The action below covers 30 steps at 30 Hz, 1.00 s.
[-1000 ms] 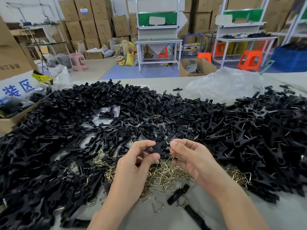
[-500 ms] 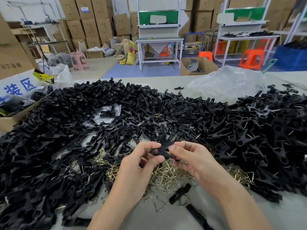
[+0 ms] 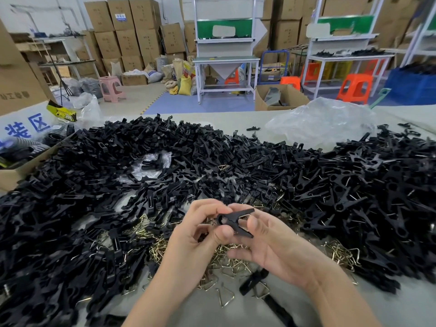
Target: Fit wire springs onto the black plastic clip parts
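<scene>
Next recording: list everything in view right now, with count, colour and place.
Clip: one, black, held between both hands.
Clip parts: many, black, heaped across the table.
Wire springs: many, brass-coloured, heaped under the hands.
Plastic bag: one, clear, table's far right.
Table: one, pale grey, bare at near edge.
Cardboard boxes: many, brown, stacked at the back.
Orange stools: several, on the floor beyond.
Left hand: one, bare, grip on clip's left.
Right hand: one, bare, grip on clip's right.

Single head-worn wide-angle view, angled forward and down — close over the table (image 3: pixel 236 119), workshop beyond
</scene>
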Tool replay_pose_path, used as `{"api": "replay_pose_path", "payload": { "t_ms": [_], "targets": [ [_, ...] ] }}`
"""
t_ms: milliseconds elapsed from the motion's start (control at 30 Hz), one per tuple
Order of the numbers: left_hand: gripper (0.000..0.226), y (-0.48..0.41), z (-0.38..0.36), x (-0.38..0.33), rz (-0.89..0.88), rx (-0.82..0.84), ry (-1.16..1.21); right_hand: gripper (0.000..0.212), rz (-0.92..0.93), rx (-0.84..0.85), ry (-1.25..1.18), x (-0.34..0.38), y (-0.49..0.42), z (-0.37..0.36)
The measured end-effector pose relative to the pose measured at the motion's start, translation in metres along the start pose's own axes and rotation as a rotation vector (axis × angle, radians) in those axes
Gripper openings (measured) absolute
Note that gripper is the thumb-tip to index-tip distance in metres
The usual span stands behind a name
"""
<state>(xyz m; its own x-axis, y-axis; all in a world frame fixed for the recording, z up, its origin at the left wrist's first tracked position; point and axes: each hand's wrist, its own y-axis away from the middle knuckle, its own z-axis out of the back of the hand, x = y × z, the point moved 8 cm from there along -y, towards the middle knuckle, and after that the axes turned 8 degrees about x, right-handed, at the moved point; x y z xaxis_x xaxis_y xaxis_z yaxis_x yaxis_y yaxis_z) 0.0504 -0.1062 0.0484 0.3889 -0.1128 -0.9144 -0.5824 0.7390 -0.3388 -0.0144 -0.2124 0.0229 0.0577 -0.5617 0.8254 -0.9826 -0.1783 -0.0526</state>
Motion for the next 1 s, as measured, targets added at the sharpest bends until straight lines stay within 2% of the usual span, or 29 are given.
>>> {"api": "replay_pose_path", "payload": {
  "t_ms": [133,300,467,600,700,1000],
  "targets": [
    [0.026,-0.001,0.0,0.003,0.001,0.027,0.086,0.07,0.018,0.061,0.038,0.0,-0.002,-0.009],
    [0.025,-0.001,0.001,0.003,0.022,0.036,0.06,0.064,0.057,0.022,0.092,0.002,-0.005,-0.006],
    [0.034,0.001,-0.011,-0.002,0.014,0.159,-0.009,0.057,0.109,-0.096,0.133,0.003,-0.005,0.005],
    [0.038,0.002,-0.017,-0.002,0.029,0.221,-0.008,0.064,0.108,-0.172,0.302,0.003,-0.006,0.011],
    [0.033,0.002,-0.017,-0.002,0.029,0.206,0.006,0.061,0.109,-0.199,0.374,0.005,-0.003,0.014],
    [0.027,0.002,-0.006,0.008,0.038,0.124,-0.081,0.053,0.105,-0.179,0.347,0.002,-0.005,0.014]
  ]
}}
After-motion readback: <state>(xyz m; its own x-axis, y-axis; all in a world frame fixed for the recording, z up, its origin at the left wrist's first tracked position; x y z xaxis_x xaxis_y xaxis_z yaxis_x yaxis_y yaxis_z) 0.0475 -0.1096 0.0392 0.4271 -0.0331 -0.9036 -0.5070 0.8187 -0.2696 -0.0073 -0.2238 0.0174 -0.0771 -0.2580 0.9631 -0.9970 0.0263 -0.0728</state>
